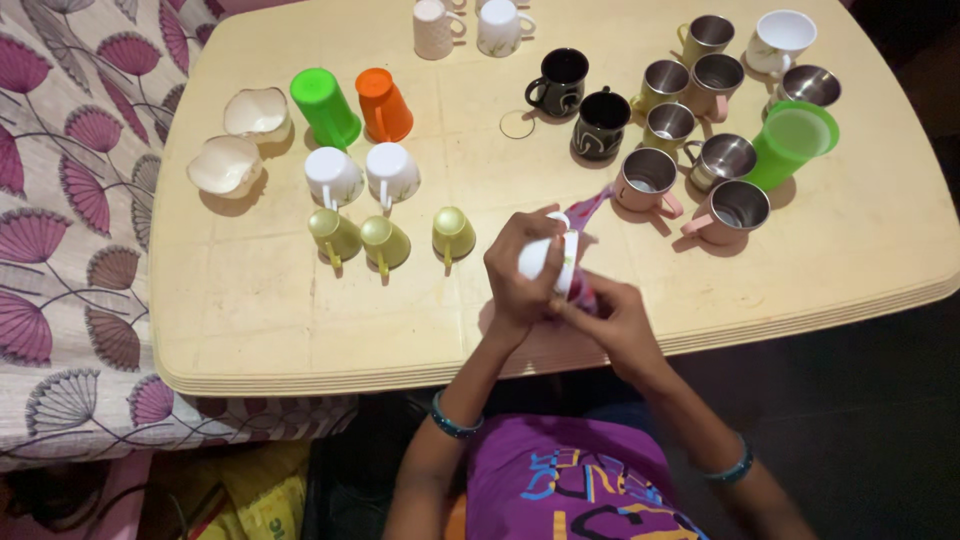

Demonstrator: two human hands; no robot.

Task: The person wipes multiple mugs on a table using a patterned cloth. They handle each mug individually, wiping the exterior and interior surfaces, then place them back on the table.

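Two hands busy at near edge of pale cream desk [300, 330]. My left hand [520, 275] wraps small white plastic mug [545, 255], grip clamped round its body, mug tipped on its side, long axis pointing away toward steel cups. My right hand [615, 320] just beside it, grip pinched on pink-purple cloth [588, 210], cloth touching mug, tail trailing up toward pink-handled steel mug [645, 183]. Both wrists bent inward, forearms converging. Three upturned olive-green cups [385, 240] stand left of my hands.
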